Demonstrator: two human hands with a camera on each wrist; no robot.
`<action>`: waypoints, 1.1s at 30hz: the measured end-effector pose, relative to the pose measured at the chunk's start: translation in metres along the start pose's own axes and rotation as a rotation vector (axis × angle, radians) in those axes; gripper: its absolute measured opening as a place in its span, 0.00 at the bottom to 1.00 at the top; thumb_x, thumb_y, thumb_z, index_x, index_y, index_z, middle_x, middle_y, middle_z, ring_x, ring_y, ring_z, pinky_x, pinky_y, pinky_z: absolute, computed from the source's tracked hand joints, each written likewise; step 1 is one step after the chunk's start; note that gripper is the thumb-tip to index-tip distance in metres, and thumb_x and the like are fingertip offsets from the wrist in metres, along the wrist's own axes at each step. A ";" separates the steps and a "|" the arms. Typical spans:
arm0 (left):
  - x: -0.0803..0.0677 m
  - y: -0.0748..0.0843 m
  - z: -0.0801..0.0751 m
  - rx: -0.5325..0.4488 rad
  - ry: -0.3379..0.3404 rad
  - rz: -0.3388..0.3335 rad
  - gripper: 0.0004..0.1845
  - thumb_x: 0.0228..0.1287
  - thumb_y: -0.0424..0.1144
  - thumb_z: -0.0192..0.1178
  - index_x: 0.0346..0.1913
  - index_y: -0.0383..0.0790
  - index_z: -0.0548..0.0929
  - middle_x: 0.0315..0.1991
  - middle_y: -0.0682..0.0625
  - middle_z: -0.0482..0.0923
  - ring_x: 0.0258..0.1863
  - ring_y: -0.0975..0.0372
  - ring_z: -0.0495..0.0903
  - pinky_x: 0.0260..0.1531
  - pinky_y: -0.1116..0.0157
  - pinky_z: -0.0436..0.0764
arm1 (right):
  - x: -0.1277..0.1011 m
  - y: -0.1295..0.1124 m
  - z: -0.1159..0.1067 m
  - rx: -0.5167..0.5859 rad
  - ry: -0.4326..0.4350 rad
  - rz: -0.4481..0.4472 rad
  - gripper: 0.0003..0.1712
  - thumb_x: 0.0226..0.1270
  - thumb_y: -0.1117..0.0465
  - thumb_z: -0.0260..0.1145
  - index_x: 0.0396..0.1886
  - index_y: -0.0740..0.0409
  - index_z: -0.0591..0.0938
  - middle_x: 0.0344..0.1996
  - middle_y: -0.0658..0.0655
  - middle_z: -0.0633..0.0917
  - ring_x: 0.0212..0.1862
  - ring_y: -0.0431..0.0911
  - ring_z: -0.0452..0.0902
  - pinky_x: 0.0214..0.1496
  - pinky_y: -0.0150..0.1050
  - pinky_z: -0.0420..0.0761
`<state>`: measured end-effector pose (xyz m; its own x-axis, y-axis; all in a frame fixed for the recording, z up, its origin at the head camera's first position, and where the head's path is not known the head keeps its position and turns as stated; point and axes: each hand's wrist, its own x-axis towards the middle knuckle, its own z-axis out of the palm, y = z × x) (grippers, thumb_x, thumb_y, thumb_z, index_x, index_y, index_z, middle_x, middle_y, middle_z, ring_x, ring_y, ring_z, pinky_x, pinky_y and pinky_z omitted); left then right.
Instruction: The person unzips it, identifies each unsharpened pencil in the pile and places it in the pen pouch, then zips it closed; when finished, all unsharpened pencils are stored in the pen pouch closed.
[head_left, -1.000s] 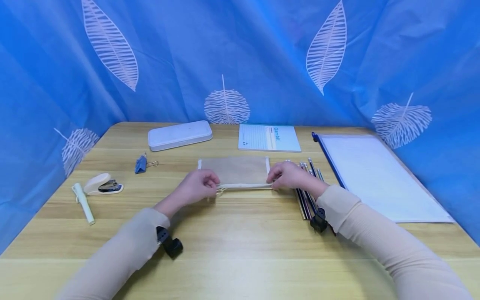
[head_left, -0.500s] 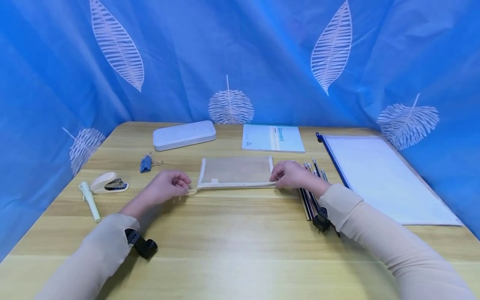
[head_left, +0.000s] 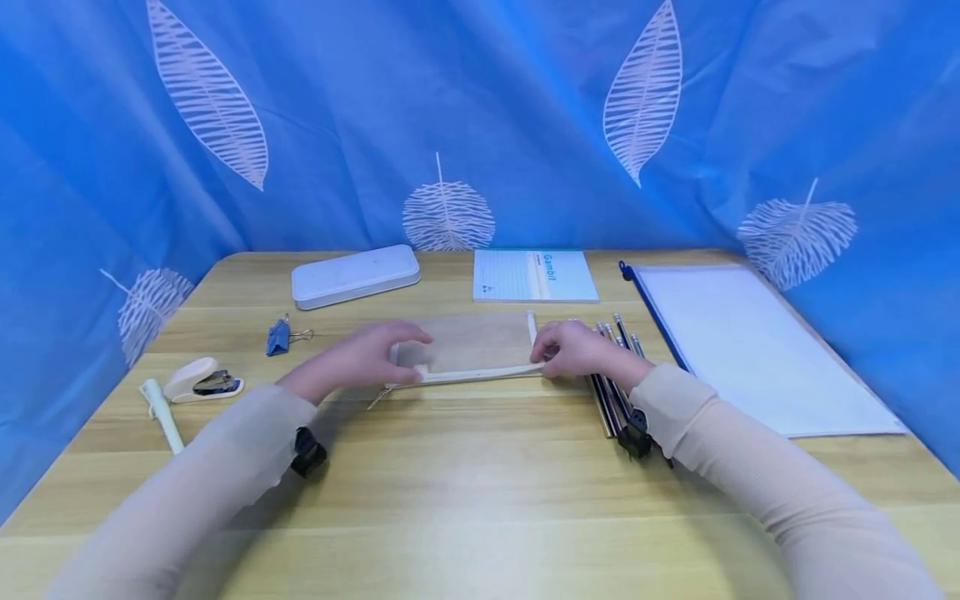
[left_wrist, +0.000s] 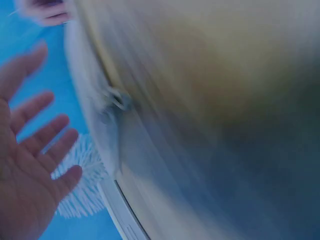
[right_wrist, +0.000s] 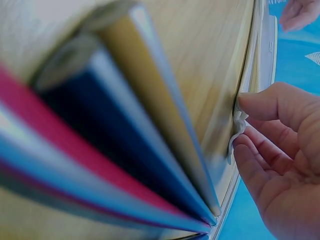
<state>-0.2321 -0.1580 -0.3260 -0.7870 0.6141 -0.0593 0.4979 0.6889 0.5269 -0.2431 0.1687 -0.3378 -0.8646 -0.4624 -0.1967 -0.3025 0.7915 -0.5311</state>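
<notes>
Pouch (head_left: 468, 348), flat mesh with a white zipper edge, lies mid-desk (head_left: 480, 483), its near edge facing a wide bare stretch of wood. Left hand (head_left: 367, 357) rests over the pouch's left end, fingers straight and spread; right hand (head_left: 573, 350) pinches the right corner of the zipper edge (right_wrist: 239, 120). Pencils (head_left: 615, 375) lie just beside the right hand, crowding that side, with a clear folder (head_left: 750, 350) beyond them. Behind the pouch sit a notebook (head_left: 534, 276) and a white case (head_left: 355, 275). To the left, well apart: binder clip (head_left: 279, 336), stapler (head_left: 201, 380), white pen (head_left: 162, 410).
</notes>
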 end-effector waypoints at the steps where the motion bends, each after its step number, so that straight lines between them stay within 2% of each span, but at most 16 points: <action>1: 0.005 0.001 0.001 0.044 -0.040 0.032 0.34 0.53 0.48 0.66 0.63 0.43 0.70 0.64 0.43 0.66 0.64 0.48 0.63 0.63 0.47 0.60 | 0.000 0.000 0.000 -0.004 0.000 -0.004 0.10 0.46 0.68 0.68 0.31 0.53 0.84 0.41 0.52 0.80 0.42 0.45 0.73 0.47 0.40 0.75; 3: 0.013 0.002 0.003 0.080 -0.106 0.078 0.38 0.50 0.50 0.68 0.64 0.44 0.68 0.66 0.42 0.62 0.67 0.48 0.58 0.65 0.47 0.57 | 0.000 0.000 -0.001 -0.008 -0.001 -0.011 0.10 0.46 0.67 0.68 0.31 0.53 0.84 0.40 0.52 0.80 0.41 0.45 0.72 0.46 0.39 0.75; 5: 0.018 0.000 0.004 0.084 -0.149 0.097 0.42 0.47 0.50 0.70 0.66 0.45 0.65 0.68 0.42 0.59 0.68 0.48 0.56 0.66 0.47 0.55 | 0.001 0.000 -0.001 -0.009 -0.004 -0.021 0.09 0.47 0.67 0.68 0.31 0.53 0.84 0.39 0.52 0.80 0.40 0.45 0.72 0.45 0.39 0.74; 9: 0.021 -0.003 0.006 0.046 -0.189 0.069 0.44 0.45 0.46 0.71 0.68 0.47 0.62 0.69 0.45 0.58 0.68 0.50 0.55 0.66 0.49 0.55 | 0.002 -0.001 -0.003 -0.019 -0.013 -0.034 0.10 0.47 0.68 0.68 0.32 0.54 0.84 0.39 0.52 0.80 0.40 0.45 0.71 0.45 0.38 0.74; 12: 0.022 -0.006 0.007 0.017 -0.176 0.056 0.40 0.49 0.41 0.69 0.66 0.46 0.65 0.67 0.47 0.62 0.67 0.52 0.58 0.66 0.51 0.57 | 0.002 -0.001 -0.007 -0.019 -0.022 -0.036 0.13 0.47 0.67 0.69 0.37 0.57 0.84 0.40 0.53 0.80 0.41 0.46 0.72 0.46 0.40 0.75; 14: 0.022 -0.008 0.008 0.012 -0.154 0.074 0.35 0.51 0.40 0.68 0.64 0.44 0.69 0.65 0.46 0.65 0.66 0.52 0.61 0.65 0.51 0.59 | 0.000 -0.002 -0.011 0.001 -0.026 -0.028 0.18 0.49 0.64 0.69 0.43 0.58 0.82 0.43 0.55 0.79 0.45 0.48 0.73 0.50 0.42 0.75; 19: 0.021 -0.012 0.007 -0.056 -0.132 0.079 0.28 0.57 0.42 0.63 0.61 0.39 0.72 0.61 0.43 0.70 0.62 0.50 0.67 0.63 0.52 0.63 | -0.018 -0.003 -0.030 0.162 0.031 -0.013 0.28 0.56 0.58 0.68 0.57 0.59 0.75 0.55 0.61 0.76 0.58 0.56 0.70 0.61 0.49 0.70; 22: 0.020 -0.015 0.007 -0.142 -0.141 0.041 0.29 0.60 0.43 0.60 0.63 0.36 0.69 0.61 0.41 0.70 0.62 0.50 0.67 0.63 0.52 0.64 | -0.036 -0.001 -0.042 0.254 0.080 -0.022 0.28 0.59 0.59 0.66 0.59 0.61 0.73 0.56 0.63 0.76 0.59 0.56 0.70 0.61 0.50 0.70; 26: 0.019 -0.019 0.004 -0.211 -0.149 0.005 0.27 0.64 0.41 0.55 0.64 0.35 0.66 0.60 0.39 0.71 0.61 0.49 0.69 0.61 0.51 0.66 | -0.062 0.012 -0.053 0.304 0.113 -0.021 0.27 0.62 0.60 0.64 0.59 0.66 0.71 0.54 0.66 0.76 0.55 0.55 0.73 0.56 0.48 0.74; 33: 0.019 -0.023 0.004 -0.265 -0.069 -0.067 0.22 0.65 0.38 0.53 0.60 0.33 0.71 0.56 0.37 0.74 0.56 0.48 0.73 0.55 0.54 0.73 | -0.097 0.051 -0.051 0.302 0.152 0.091 0.30 0.63 0.54 0.62 0.60 0.69 0.69 0.54 0.68 0.75 0.53 0.56 0.73 0.55 0.50 0.75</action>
<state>-0.2571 -0.1605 -0.3428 -0.7834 0.6021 -0.1544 0.3262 0.6097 0.7224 -0.1951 0.2751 -0.3037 -0.9393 -0.3126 -0.1415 -0.1087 0.6622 -0.7414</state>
